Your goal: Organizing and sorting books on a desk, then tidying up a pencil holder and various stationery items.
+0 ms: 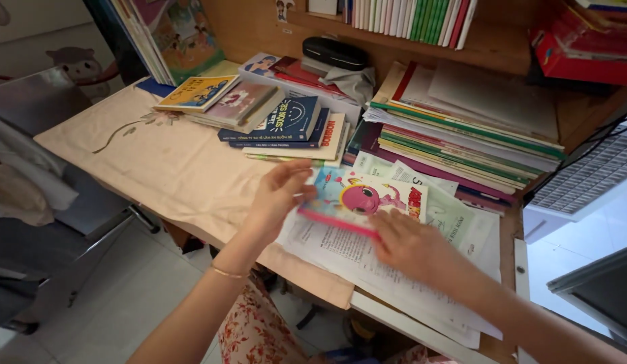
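cloth-covered desk (172,162); book stacks (286,121); wooden shelf (488,44)

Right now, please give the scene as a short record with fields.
left hand: holds the left edge of the pink cartoon book
right hand: on the book's lower right edge
under the book: printed paper sheets
surface: desk with beige cloth
behind: dark blue book on a stack; workbook pile

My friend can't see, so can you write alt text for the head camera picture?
Two hands, left hand and right hand, hold a pink cartoon book over loose papers on a cloth-covered desk. Behind lie stacks of books and thin booklets.
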